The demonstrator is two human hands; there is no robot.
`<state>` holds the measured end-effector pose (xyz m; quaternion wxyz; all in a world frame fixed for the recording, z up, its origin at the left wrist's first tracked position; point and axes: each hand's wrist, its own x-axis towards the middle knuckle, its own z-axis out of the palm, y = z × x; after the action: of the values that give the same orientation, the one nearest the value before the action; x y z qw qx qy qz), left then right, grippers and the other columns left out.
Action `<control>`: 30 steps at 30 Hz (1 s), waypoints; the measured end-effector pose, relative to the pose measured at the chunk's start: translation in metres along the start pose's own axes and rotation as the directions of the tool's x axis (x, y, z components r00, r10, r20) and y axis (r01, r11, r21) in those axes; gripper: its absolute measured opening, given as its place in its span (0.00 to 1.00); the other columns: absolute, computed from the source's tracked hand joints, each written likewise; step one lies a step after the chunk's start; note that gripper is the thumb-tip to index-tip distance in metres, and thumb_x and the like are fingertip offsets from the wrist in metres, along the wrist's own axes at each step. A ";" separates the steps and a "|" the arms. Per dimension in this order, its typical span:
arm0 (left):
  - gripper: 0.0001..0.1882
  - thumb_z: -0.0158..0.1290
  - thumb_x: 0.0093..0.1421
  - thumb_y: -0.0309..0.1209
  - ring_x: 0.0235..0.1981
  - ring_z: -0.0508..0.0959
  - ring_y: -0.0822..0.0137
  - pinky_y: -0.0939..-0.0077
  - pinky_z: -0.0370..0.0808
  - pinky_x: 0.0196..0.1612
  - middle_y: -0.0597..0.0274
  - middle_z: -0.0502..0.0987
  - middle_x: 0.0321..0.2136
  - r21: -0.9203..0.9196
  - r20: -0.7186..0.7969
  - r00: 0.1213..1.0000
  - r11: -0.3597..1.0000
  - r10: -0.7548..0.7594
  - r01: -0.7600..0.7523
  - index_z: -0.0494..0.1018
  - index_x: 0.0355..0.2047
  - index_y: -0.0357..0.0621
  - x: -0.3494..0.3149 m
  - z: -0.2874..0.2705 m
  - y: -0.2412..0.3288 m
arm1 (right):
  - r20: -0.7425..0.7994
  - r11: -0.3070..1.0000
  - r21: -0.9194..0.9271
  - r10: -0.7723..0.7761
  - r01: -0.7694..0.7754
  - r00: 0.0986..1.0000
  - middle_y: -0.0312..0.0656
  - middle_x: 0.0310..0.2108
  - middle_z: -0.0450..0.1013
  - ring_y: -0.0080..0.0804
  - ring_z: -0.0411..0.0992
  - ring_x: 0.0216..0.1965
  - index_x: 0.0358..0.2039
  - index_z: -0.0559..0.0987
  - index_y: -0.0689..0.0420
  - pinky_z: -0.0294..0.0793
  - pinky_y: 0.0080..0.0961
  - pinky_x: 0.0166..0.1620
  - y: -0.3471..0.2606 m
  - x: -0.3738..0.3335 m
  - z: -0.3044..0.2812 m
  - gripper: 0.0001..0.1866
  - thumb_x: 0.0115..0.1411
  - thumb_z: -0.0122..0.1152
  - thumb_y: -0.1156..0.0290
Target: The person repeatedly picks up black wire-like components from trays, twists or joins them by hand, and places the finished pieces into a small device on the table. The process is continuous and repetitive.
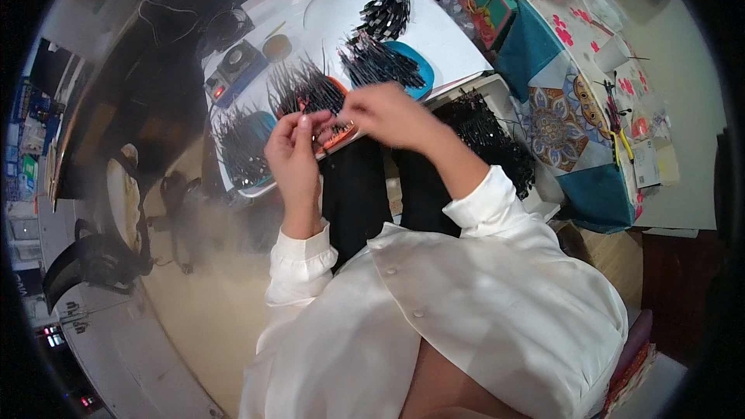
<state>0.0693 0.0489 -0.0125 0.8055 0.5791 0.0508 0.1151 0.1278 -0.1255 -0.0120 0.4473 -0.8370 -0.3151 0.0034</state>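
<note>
In front of me, close together over the near edge of the white table, are both my hands. My left hand has its thumb and fingertips pinched together; whatever is between them is too small to make out. My right hand is curled, its fingertips meeting near the left ones and slightly blurred. Behind them an orange tray carries a pile of thin black wires. A blue tray with more black wires sits beyond my right hand. Another wire pile lies left of my left hand.
A long bundle of black wires lies at the table's far end. A small grey device with a red light stands at the left. Right of my knees, a white bin holds black wires. Yellow-handled pliers rest on the patterned cloth.
</note>
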 end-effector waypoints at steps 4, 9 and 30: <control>0.08 0.43 0.68 0.28 0.16 0.62 0.81 0.88 0.56 0.18 0.64 0.72 0.20 0.055 -0.018 0.995 0.994 -0.094 0.095 0.68 0.34 0.37 -0.001 -0.005 -0.001 | -0.473 0.856 -0.297 0.254 -0.424 0.844 0.47 0.29 0.76 0.45 0.76 0.31 0.29 0.78 0.59 0.75 0.35 0.36 0.075 0.023 -0.034 0.07 0.55 0.61 0.68; 0.08 0.43 0.68 0.30 0.15 0.60 0.82 0.88 0.53 0.17 0.71 0.67 0.17 0.078 -0.001 0.990 0.987 -0.139 0.139 0.67 0.33 0.41 -0.004 -0.001 -0.006 | -0.382 0.727 -0.489 0.319 -0.482 0.867 0.48 0.31 0.76 0.47 0.75 0.35 0.29 0.79 0.58 0.74 0.40 0.39 0.112 0.032 -0.035 0.09 0.54 0.63 0.65; 0.08 0.42 0.69 0.29 0.41 0.80 0.54 0.66 0.79 0.43 0.40 0.77 0.40 -0.211 0.140 0.989 0.974 -0.054 0.083 0.66 0.38 0.35 -0.021 0.040 0.010 | -0.423 0.994 -0.106 -0.041 -0.005 0.905 0.39 0.26 0.71 0.35 0.73 0.25 0.28 0.71 0.58 0.72 0.29 0.28 -0.056 -0.065 0.019 0.09 0.50 0.64 0.76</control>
<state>0.0561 0.0096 0.0090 0.8687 0.4924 0.0039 0.0531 0.0411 -0.1232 0.0004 0.4609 -0.8369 -0.2175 -0.1996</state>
